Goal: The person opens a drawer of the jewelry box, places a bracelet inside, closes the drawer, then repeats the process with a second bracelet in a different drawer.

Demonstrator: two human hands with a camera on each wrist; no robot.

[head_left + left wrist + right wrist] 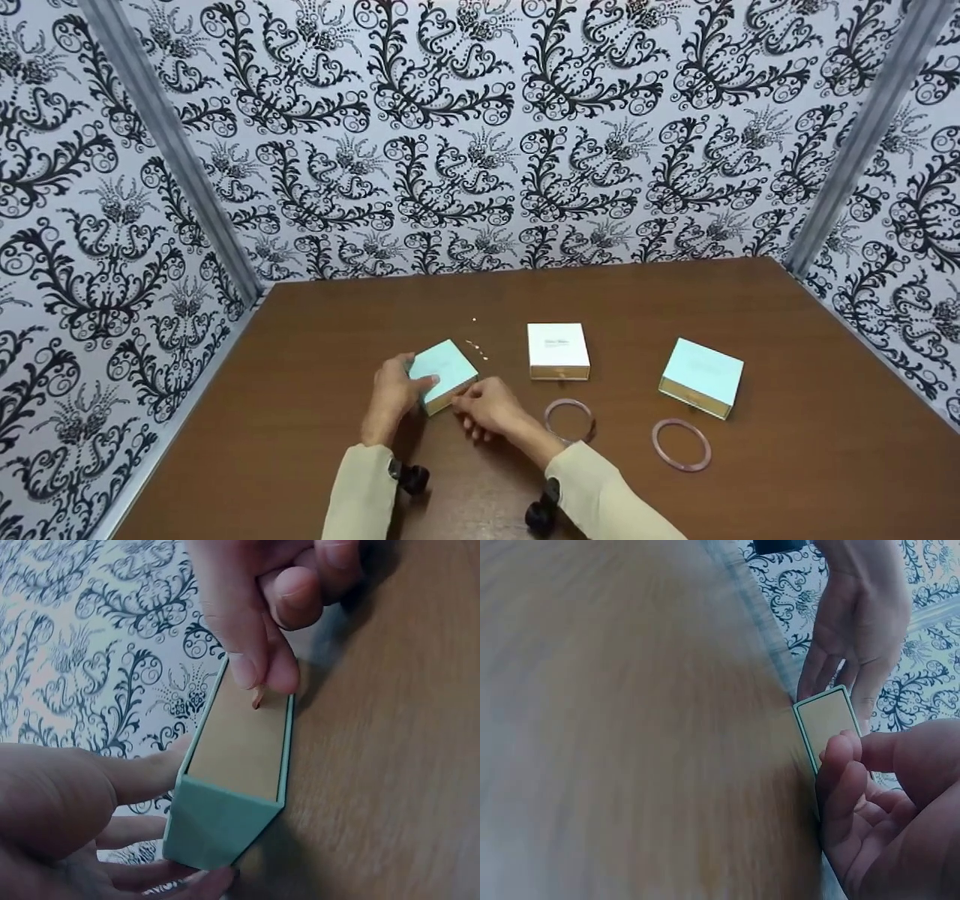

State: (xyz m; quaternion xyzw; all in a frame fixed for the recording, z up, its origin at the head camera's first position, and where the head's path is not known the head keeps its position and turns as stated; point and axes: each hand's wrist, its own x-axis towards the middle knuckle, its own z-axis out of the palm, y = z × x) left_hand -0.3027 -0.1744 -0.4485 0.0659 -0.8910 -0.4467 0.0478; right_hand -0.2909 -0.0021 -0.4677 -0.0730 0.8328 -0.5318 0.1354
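My left hand grips a small mint-green box by its left side on the brown table. In the left wrist view its thumb and fingers hold the box from both sides. My right hand is at the box's near edge, its fingertips pinching a small tan pull tab on the gold side face. In the right wrist view the gold face lies between both hands, with the right hand's fingers curled against it.
A white box stands at the centre and a second mint box to the right. Two pinkish bangles lie in front of them. Tiny gold bits lie behind the held box. Patterned walls enclose three sides.
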